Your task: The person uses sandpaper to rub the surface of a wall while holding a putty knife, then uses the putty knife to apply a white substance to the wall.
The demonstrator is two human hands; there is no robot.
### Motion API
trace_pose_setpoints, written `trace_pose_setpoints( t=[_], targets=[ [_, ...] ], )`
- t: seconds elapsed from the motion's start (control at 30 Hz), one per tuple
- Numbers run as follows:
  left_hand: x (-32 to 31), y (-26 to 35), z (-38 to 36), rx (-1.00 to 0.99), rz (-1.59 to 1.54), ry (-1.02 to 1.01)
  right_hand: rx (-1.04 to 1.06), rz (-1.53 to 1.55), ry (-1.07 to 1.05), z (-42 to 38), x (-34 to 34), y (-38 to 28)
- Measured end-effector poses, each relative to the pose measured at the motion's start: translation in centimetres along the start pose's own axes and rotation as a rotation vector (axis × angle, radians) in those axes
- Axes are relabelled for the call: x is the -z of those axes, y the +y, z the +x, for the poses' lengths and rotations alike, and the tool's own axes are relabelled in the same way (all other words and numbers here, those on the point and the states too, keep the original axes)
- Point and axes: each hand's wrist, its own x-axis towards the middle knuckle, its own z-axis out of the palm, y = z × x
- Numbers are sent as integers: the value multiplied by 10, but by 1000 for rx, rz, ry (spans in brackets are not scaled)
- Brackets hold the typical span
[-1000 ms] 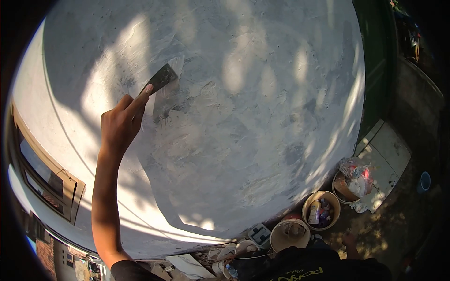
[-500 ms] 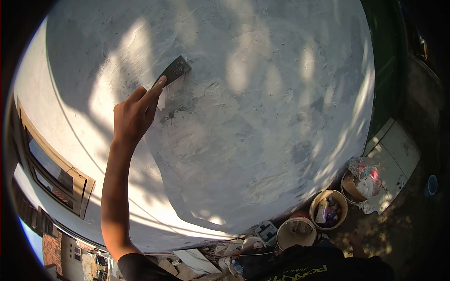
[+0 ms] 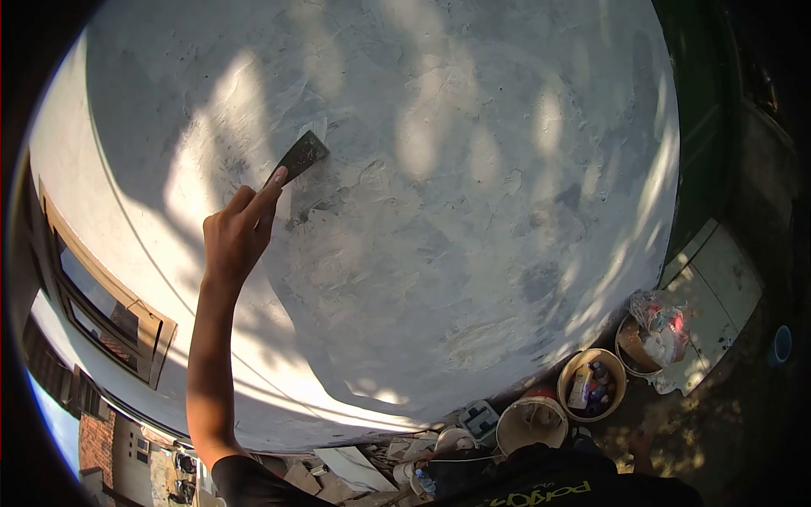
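My left hand (image 3: 241, 224) grips a putty knife (image 3: 304, 158), fingers wrapped round its handle and one finger laid along the blade. The dark, flat blade points up and right, its edge against the rough white-grey plaster on the wall (image 3: 422, 253). A fresh pale smear shows beside the blade edge, and a darker bare patch lies just below it. My right hand (image 3: 642, 444) hangs low at the lower right beside my dark shirt; its fingers are in shade and too dim to make out.
Along the wall's foot stand a bucket (image 3: 532, 425), another bucket holding bottles (image 3: 591, 384) and a container with a plastic bag (image 3: 659, 334). Pale slabs (image 3: 718, 296) lie at right, near a blue cup (image 3: 781, 344). Broken tiles (image 3: 355, 469) lie below. A framed window (image 3: 101, 296) is at left.
My left hand has moved the putty knife down and slightly left across the wall. The view has shifted slightly. My right hand stays low at my side.
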Motion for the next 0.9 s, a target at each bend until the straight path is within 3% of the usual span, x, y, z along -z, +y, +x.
trace_pose_setpoints(
  t=[0.07, 0.13, 0.17, 0.27, 0.3, 0.4, 0.6, 0.7, 0.8, 0.9],
  targets=[
    [2, 3, 4, 14, -6, -7, -39, 43, -67, -6, 10, -5],
    [3, 13, 13, 48, -16, -27, 206, -290, 25, 23, -13, 33],
    [2, 13, 6, 55, -18, -23, 324, -460, 89, 12, -2, 18],
    [-6, 13, -9, 58, -18, -29, -68, -131, -72, -21, 37, -49],
    [-7, 13, -7, 61, -6, -35, -20, -233, -103, -46, 61, -82],
    [-2, 17, 0, 67, 10, -42, 13, -110, 70, -30, 37, -67],
    [-5, 14, -13, 46, 8, -20, -33, -186, -151, -20, 46, -77],
    [-3, 15, -13, 44, 12, -14, 51, -236, 46, 10, 6, -35],
    [1, 19, -17, 50, 12, -21, 192, -222, 28, 0, 14, -37],
    [-5, 17, -19, 59, -9, -23, 100, -227, -80, -11, 33, -68]
  ],
)
